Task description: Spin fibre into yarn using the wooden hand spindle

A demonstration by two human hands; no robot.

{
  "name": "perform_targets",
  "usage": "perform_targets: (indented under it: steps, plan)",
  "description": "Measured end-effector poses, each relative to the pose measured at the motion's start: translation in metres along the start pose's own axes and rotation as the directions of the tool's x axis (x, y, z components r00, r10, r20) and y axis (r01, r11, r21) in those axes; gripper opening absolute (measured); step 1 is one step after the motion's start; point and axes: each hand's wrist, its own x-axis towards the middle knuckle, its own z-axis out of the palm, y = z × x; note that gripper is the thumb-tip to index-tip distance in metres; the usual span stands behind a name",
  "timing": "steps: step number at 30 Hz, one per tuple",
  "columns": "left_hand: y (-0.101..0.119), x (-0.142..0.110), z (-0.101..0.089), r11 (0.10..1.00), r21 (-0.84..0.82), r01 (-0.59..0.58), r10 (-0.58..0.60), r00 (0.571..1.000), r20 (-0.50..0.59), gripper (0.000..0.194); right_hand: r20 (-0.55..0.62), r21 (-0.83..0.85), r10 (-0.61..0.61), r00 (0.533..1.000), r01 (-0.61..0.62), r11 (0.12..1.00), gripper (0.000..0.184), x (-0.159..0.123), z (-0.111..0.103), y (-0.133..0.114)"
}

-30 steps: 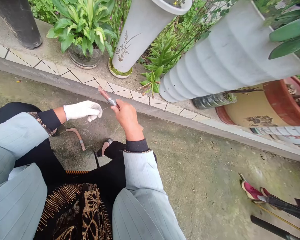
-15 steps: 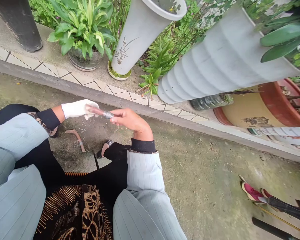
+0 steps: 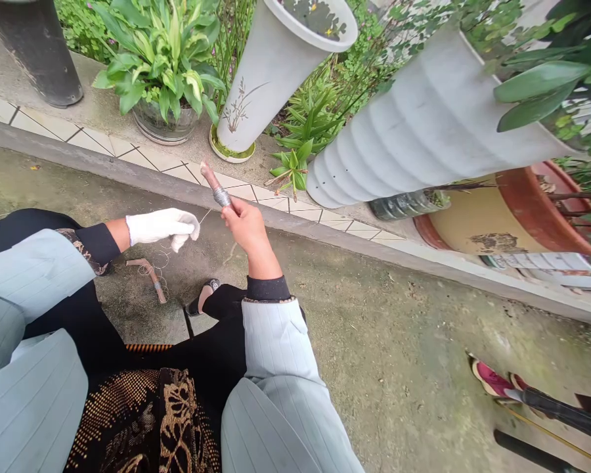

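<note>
My right hand (image 3: pixel 249 231) is bare and closed around the lower end of a short brown wooden stick (image 3: pixel 209 176), which tilts up to the left. Silver wire (image 3: pixel 221 196) is wound in a tight band around the stick just above my fingers. A white glove covers my left hand (image 3: pixel 163 226), its fingers pinched together to the left of the stick. From them a thin strand of the wire (image 3: pixel 205 215) runs up to the right. Below my left hand, a bent brown stick (image 3: pixel 152 277) lies on the ground, with loose wire loops (image 3: pixel 163 257) beside it.
A tiled ledge (image 3: pixel 142 156) runs across ahead, bearing a leafy potted plant (image 3: pixel 167 125), a tall white planter (image 3: pixel 266 79), a ribbed grey planter (image 3: pixel 389 131) and a red-and-tan pot (image 3: pixel 487 210). Another person's red shoe (image 3: pixel 491 378) is on the concrete at the right.
My left hand has come off the stick and moved slightly down, with a wire strand showing at its fingers. My right hand has turned the stick from nearly level to steeply upward.
</note>
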Motion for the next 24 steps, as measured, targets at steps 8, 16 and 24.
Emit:
perform_targets:
  steps: [8, 16, 24]
  plan:
    - [0.005, -0.009, -0.001, 0.985, 0.023, 0.172, -0.173, 0.968, 0.179, 0.017, 0.547, -0.672, 0.325, 0.771, 0.173, 0.72, 0.02, -0.006, -0.003, -0.013]
    - [0.002, -0.002, -0.018, 0.995, -0.036, 0.095, -0.093, 0.995, 0.044, 0.022, 0.761, 0.313, -0.228, 0.608, -0.037, 0.949, 0.039, -0.012, -0.041, 0.001]
    - [0.002, -0.003, 0.0, 0.99, 0.115, 0.077, -0.077, 0.997, -0.011, 0.019, 0.208, 0.627, -0.083, 0.975, -0.068, 0.776, 0.03, -0.005, -0.018, 0.003]
